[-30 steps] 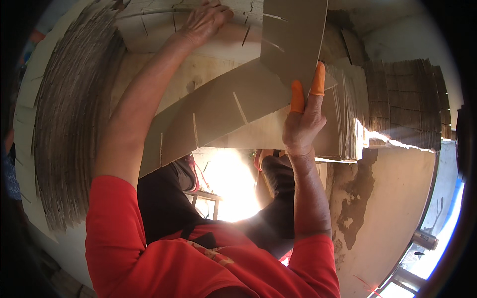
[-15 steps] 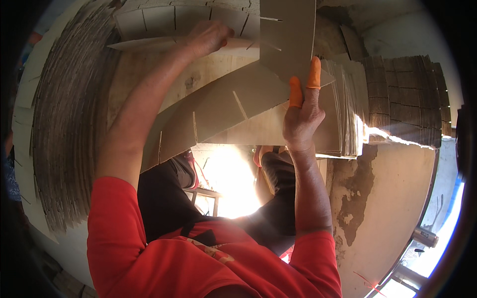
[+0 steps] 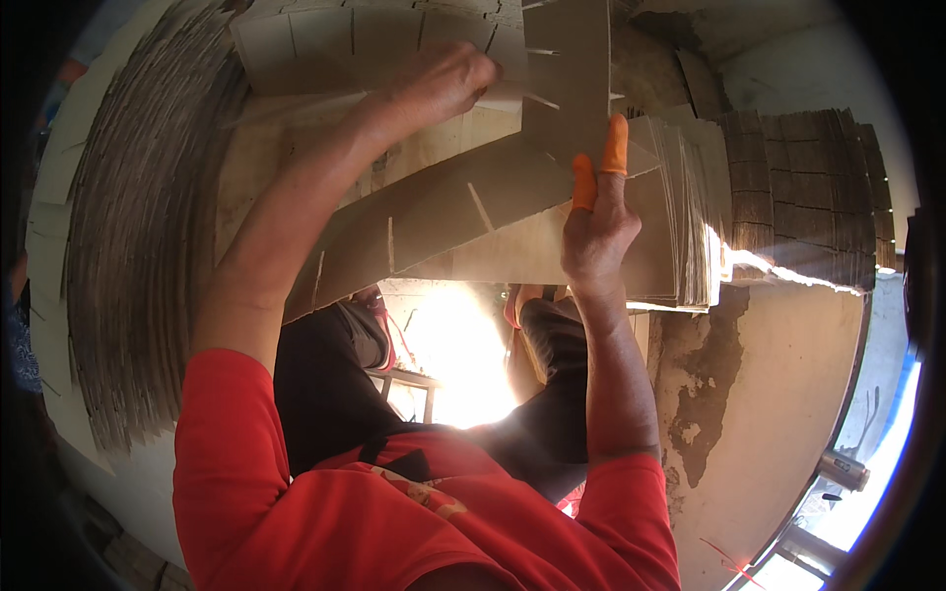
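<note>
My right hand [image 3: 596,231], with orange rubber caps on two fingertips, holds an upright slotted cardboard strip [image 3: 567,69] crossed into a long slotted cardboard strip [image 3: 443,212] that slants down to the left. My left hand [image 3: 443,84] is closed on a pale slotted cardboard sheet [image 3: 365,44] at the top of the view, thumb and fingers pinching its lower edge. Both arms reach up from a red shirt.
A tall fanned stack of cardboard strips [image 3: 138,227] curves along the left. A thick pile of cut sheets [image 3: 690,217] and a darker bundle [image 3: 798,197] lie on the right. A stained concrete floor [image 3: 778,394] is lower right. My dark-trousered legs [image 3: 335,384] and a stool frame are below.
My left hand has pulled down and to the right from the top, drawing the pale slotted sheet toward the crossed strips. My right hand has stayed nearly still.
</note>
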`<state>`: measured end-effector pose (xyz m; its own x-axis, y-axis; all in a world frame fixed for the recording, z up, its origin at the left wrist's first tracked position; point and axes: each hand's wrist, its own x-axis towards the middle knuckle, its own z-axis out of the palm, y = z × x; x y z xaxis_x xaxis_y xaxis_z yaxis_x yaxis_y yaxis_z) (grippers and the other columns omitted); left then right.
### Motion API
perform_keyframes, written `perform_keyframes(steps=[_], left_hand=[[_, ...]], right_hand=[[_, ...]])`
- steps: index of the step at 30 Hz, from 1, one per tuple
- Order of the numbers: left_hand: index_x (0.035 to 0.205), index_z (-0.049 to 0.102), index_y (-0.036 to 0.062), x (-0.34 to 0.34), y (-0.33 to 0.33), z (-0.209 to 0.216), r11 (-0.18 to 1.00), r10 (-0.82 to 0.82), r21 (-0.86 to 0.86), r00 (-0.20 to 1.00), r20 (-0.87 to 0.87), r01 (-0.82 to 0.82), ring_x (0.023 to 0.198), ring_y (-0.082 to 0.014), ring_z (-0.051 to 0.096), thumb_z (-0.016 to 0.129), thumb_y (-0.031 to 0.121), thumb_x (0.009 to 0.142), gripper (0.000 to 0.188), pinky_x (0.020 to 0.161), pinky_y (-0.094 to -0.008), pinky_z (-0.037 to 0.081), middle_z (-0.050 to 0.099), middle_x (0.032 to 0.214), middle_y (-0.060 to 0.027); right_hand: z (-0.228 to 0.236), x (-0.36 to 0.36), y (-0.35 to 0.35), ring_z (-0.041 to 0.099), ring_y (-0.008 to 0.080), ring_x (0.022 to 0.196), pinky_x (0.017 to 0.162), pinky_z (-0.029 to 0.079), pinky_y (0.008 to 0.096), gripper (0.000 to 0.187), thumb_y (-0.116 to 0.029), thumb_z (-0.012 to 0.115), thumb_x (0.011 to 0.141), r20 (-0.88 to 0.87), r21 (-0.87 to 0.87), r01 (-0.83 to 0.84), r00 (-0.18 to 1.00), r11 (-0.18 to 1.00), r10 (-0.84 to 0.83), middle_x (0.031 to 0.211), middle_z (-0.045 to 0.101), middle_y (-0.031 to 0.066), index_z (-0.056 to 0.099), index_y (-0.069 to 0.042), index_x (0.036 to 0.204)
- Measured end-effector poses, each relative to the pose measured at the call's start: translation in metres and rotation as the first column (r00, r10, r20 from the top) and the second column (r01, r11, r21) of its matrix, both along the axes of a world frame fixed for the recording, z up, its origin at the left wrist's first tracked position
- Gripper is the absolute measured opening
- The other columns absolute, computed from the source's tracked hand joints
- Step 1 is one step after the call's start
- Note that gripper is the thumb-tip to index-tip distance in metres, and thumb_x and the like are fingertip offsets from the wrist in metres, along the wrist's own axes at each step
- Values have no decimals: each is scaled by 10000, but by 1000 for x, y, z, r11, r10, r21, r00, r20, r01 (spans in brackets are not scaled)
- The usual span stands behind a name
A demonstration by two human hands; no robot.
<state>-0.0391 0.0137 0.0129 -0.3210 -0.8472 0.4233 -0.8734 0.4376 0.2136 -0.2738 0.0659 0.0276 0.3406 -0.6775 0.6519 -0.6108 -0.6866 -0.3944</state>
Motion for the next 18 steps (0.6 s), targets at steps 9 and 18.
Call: perform_keyframes(steps=[9,18], left_hand=[[700,607,25,-28,36,20,991,-128,-61,981,-144,120,684,-289,590,623,23,670,34,601,-392,468,599,704,-129],[911,599,-16,19,2,64,937,111,350,957,-266,-11,788,-271,592,765,221,691,364,683,-366,475,616,821,-115]], right_hand=[[-14,-4,-7,652,305,682,540,531,367,593,147,474,762,-167,111,58,985,992,-39,927,640,213,376,-6,1327],[-10,-3,0,645,239,643,541,522,306,682,125,506,810,-75,23,32,997,999,-30,912,647,172,257,-41,1423]])
